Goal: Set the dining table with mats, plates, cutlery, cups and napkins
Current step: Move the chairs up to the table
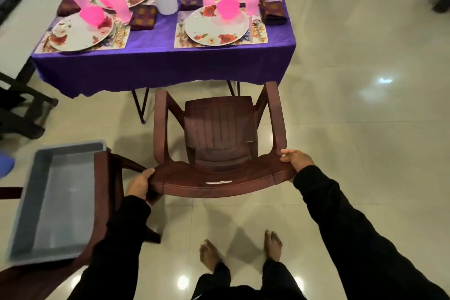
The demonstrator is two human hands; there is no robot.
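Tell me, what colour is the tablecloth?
Purple, plain; the tablecloth shows best in the head view.

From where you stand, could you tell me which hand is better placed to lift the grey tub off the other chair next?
Left, probably. The left hand grips the chair back at the end nearest the grey tub, which rests on the other chair just beside it. The right hand holds the far end.

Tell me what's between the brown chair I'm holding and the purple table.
Only bare tiled floor separates the brown chair from the purple table, as the head view shows; the chair's front sits just short of the hanging cloth edge.
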